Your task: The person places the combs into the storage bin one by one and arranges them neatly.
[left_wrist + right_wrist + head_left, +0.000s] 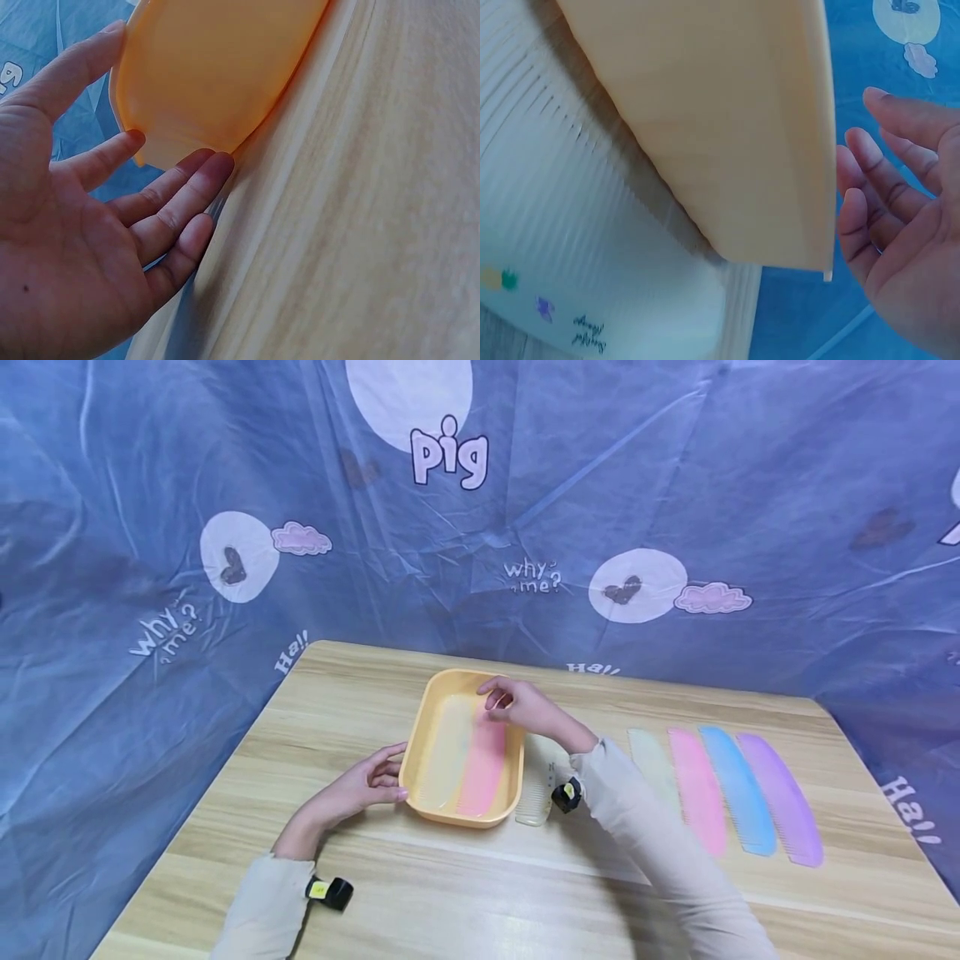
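My left hand [369, 783] is at the left side of a yellow-orange plastic tray [427, 810], its fingertips against the outer wall. In the left wrist view the fingers [180, 202] are spread and relaxed beside the tray. Inside the tray lie a pale cream comb [444, 752] and a pink comb [483, 768], side by side. My right hand [525, 706] hovers over the tray's far right corner, fingers loosely bent with nothing between them. A pale translucent comb [592, 255] with small printed pictures lies just right of the tray, partly hidden by my right wrist.
To the right, a pale green comb [654, 764], another pink comb [697, 789], a blue comb [738, 789] and a purple comb [782, 797] lie in a row on the wooden table [465, 893]. Behind the table hangs a blue printed cloth [465, 602].
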`<state>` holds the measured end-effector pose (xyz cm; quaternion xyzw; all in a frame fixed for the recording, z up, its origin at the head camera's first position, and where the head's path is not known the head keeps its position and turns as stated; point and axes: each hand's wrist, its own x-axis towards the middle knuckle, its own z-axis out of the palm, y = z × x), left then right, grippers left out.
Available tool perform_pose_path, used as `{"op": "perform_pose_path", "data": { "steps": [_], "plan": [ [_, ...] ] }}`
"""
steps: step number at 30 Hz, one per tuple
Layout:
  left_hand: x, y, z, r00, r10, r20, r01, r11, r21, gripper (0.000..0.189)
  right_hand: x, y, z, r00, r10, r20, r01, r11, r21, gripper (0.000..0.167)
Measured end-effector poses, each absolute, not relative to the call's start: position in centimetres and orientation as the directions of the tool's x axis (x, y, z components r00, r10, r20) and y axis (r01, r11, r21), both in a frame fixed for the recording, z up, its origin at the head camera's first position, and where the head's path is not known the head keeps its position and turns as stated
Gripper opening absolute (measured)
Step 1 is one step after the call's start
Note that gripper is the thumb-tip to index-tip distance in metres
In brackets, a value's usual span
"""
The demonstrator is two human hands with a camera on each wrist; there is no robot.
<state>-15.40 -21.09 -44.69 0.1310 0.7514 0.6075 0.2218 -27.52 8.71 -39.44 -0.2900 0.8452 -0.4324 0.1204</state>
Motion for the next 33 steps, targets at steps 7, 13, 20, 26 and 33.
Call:
{"op": "perform_pose_path", "data": {
  "steps": [7,13,20,26,33],
  "plan": [
    [-15.5,-20.9,-44.7,-0.867,0.465,-0.180,-0.076,0.233,0.969,0.084,-27.5,10.0,-39.3,-0.815,-0.576,0.058,-0.372,0.445,-0.814,0.040],
    [-15.6,-20.9,-44.8,-0.869,0.463,-0.176,-0.071,0.234,0.970,0.083,-28.1,11.2,-39.3,-0.840,-0.540,0.054,-0.340,0.445,-0.828,0.041],
    [-15.6,-20.9,-45.0,-0.871,0.460,-0.174,-0.067,0.239,0.969,0.083,-28.6,12.8,-39.1,-0.864,-0.499,0.057,-0.307,0.435,-0.847,0.041],
    [-15.6,-20.9,-45.1,-0.870,0.459,-0.180,-0.072,0.243,0.967,0.084,-29.1,14.4,-39.7,-0.884,-0.466,0.042,-0.278,0.451,-0.848,0.042],
    [-15.7,-21.0,-45.2,-0.868,0.465,-0.173,-0.064,0.240,0.969,0.083,-29.6,15.9,-40.6,-0.900,-0.435,0.021,-0.240,0.456,-0.857,0.044]
  ]
}}
